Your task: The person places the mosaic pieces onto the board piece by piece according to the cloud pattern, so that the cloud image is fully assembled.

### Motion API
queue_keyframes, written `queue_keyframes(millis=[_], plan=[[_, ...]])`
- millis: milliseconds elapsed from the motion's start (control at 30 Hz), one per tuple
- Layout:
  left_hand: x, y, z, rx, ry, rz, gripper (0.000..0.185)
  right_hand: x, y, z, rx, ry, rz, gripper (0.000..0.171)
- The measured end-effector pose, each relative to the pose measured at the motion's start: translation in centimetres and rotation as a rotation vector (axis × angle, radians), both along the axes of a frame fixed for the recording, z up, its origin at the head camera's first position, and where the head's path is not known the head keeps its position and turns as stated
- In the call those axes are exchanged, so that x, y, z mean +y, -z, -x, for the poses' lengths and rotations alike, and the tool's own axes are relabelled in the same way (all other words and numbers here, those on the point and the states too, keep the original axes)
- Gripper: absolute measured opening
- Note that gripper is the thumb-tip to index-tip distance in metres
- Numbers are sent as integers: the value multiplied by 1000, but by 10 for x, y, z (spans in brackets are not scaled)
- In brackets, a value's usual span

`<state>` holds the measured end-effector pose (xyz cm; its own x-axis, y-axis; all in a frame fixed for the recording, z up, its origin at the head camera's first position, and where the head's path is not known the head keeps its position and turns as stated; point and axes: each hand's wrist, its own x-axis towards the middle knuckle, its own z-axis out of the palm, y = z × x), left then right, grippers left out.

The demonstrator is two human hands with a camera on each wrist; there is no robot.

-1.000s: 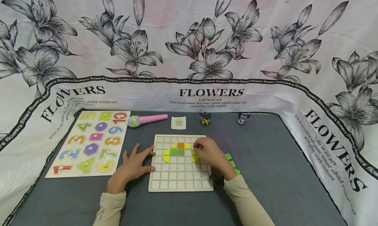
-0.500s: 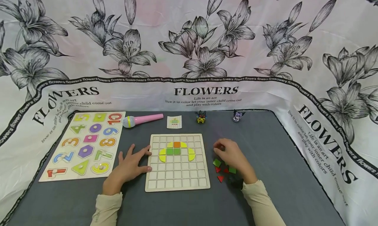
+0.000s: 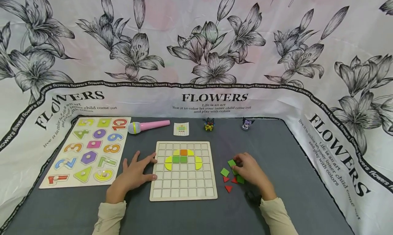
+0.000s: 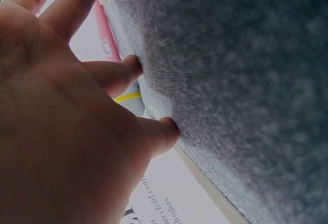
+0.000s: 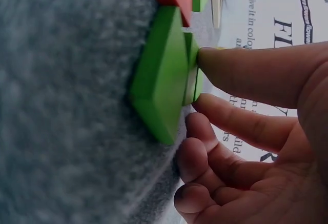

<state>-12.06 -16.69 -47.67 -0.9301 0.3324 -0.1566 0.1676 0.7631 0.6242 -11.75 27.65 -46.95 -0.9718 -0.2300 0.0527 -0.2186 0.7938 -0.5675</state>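
A pale wooden grid board (image 3: pixel 184 183) lies flat in the head view. Yellow quarter-round tiles (image 3: pixel 199 163), two green square tiles (image 3: pixel 179 159) and an orange square tile (image 3: pixel 183 152) form an arched pattern on its upper half. My left hand (image 3: pixel 133 175) spreads its fingers along the board's left edge, thumb and fingertips against it. To the right of the board, my right hand (image 3: pixel 251 170) has thumb and index finger at opposite sides of a green square tile (image 3: pixel 231 163), pinching it among the loose ones. Another green tile (image 5: pixel 161 80) lies nearer the right wrist camera.
Red triangle tiles (image 3: pixel 228 189) and a green square tile (image 3: pixel 224 172) lie beside the board. A number puzzle board (image 3: pixel 89 146) is at left. A pink toy microphone (image 3: pixel 153 125), a pattern card (image 3: pixel 181 129) and two small figurines (image 3: pixel 209 124) line the back.
My right hand has moved from the board's right side rightward and down to the loose tiles, uncovering the right yellow tiles. The left hand has stayed at the board's edge.
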Motion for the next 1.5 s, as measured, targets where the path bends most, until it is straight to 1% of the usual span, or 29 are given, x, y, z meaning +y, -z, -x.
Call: queue_keyframes(millis=[100,233,400,467,600,733,867,1033,1133,1400,1500], plan=[[-4,0,-1,0,-5,8,72,-3,5,1,-17,6,13,23],[-6,0,-2,-2,-8,3,70,-5,9,4,-7,7,8,23],[-6,0,-2,-6,-13,1,68,-8,8,8,-1,2,23,22],[-6,0,-2,-5,-13,0,68,-8,7,8,-19,15,43,21],[-5,0,-2,-5,-12,-9,70,-9,4,9,-36,71,71,19],[-5,0,-1,-5,-14,-5,74,-11,2,11,3,108,75,14],[-4,-1,-1,3,-15,6,76,-14,1,13,41,120,99,13],[-4,0,-1,6,-21,16,76,-23,3,16,69,98,157,12],[-3,0,0,6,-19,22,76,-30,3,18,70,77,185,13],[-1,0,-1,4,-27,15,76,-54,-1,23,2,-11,263,10],[0,0,-1,6,-26,15,76,-64,-3,26,0,-34,272,10]])
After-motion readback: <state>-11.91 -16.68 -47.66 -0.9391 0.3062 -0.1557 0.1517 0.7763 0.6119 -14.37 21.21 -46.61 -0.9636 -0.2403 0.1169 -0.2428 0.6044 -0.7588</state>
